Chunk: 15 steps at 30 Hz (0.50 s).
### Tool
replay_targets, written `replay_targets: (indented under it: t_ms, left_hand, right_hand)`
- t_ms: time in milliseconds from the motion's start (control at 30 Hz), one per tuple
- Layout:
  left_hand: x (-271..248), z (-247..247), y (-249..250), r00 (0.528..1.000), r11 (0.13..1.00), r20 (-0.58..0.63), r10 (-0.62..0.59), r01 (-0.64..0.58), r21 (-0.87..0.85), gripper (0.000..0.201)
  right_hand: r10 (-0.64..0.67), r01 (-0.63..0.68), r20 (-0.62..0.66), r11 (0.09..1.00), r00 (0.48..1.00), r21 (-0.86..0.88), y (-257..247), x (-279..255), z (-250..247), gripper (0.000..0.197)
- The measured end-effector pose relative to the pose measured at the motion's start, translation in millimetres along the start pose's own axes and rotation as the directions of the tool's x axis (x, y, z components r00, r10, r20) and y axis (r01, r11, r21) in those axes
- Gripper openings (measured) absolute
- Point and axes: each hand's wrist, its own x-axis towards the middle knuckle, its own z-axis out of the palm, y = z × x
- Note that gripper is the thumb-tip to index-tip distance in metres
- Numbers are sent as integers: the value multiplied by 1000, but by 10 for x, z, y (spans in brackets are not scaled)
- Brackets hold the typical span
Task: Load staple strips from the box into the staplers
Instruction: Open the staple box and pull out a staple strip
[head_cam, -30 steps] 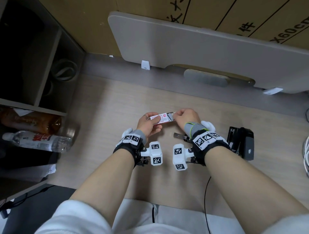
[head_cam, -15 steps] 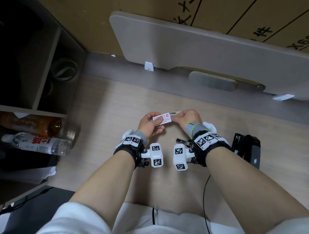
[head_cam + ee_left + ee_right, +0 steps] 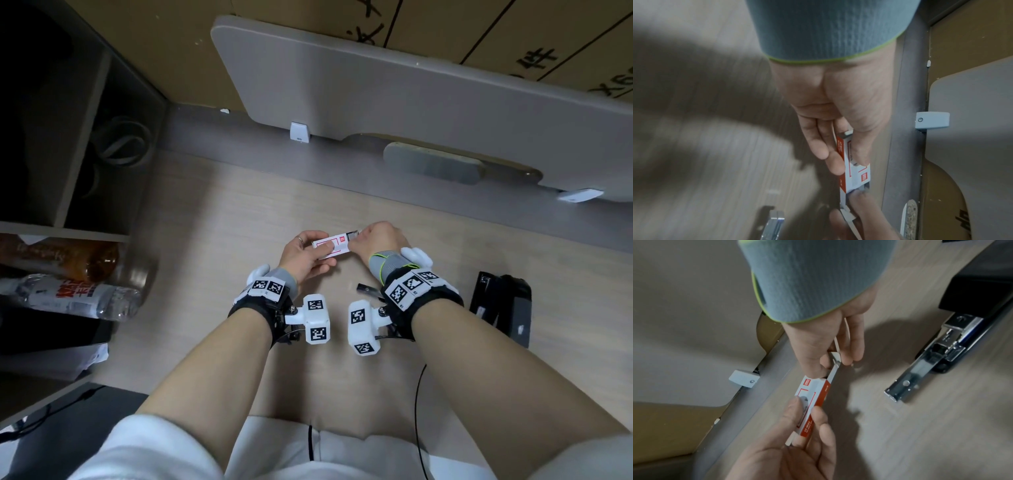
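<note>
A small white-and-red staple box (image 3: 330,245) is held above the desk in my left hand (image 3: 305,255), thumb on top and fingers underneath (image 3: 793,443). My right hand (image 3: 375,238) pinches the white inner tray (image 3: 835,362) that sticks out of the box's right end. The left wrist view shows the box (image 3: 856,172) between both hands. A black stapler (image 3: 503,305) lies open on the desk to the right. Its metal magazine (image 3: 906,382) is slid out, with the tip (image 3: 366,288) showing below my right wrist. The box's contents are hidden.
The wooden desk (image 3: 219,212) ends at a grey partition panel (image 3: 376,92) at the back. An open shelf (image 3: 68,144) stands on the left, with two bottles (image 3: 75,294) lying below it. A black cable (image 3: 416,411) runs along the near edge.
Both hands and the box have stayed almost in place, drifting slightly left. My left thumb now lies further across the box top. My right hand stays at the box's right end.
</note>
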Motion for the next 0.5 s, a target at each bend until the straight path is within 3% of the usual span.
replay_targets:
  t_ms: [233,500]
  left_hand:
    - [-53,-38,-47,1000,1000,2,-6,5,20,20]
    - [-126,-105,-67,1000,999,-2,-5,5,54,19]
  right_hand:
    - [16,-16,7,1000,1000,-26,94,-62,39,37]
    - [-27,27,-14,999,1000,-43,202,-159,32,29]
